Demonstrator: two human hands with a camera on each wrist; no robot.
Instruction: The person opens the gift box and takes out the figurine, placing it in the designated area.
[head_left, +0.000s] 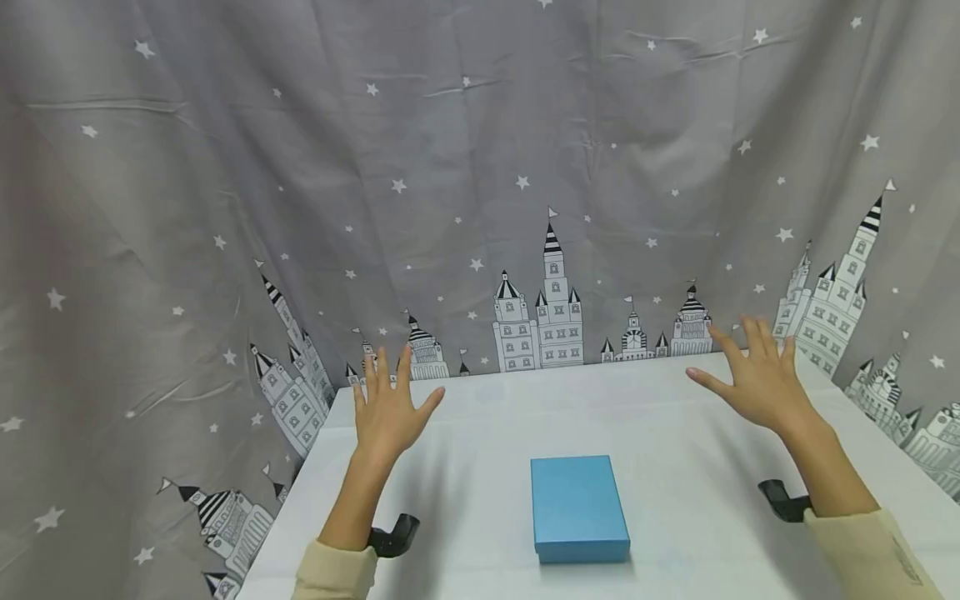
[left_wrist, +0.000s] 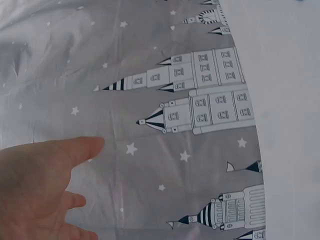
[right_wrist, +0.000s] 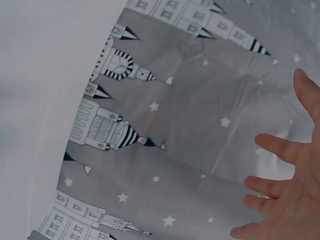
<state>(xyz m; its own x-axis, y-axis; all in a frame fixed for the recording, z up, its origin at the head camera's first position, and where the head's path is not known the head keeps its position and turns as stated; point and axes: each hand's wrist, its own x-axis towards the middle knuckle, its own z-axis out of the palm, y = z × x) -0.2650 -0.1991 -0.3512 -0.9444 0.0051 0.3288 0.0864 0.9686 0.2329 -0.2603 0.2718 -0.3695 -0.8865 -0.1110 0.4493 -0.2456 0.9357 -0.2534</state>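
A blue rectangular box [head_left: 577,504] lies flat on the white table [head_left: 480,450], between the two forearms and nearer the front. My left hand [head_left: 388,412] is raised over the table to the left of the box, its fingers spread and holding nothing. On the other side, my right hand [head_left: 761,383] is held up in the same way, fingers apart and bare. Both hands are well away from the box. In the left wrist view the left hand [left_wrist: 40,185] shows with its thumb out; the right wrist view has the right hand [right_wrist: 290,180] with fingers extended.
A grey curtain [head_left: 450,208] printed with white stars and castles hangs behind the table and along its sides. Black curved wrist mounts [head_left: 395,536] sit at both wrists, below the beige sleeves' cuffs [head_left: 337,569].
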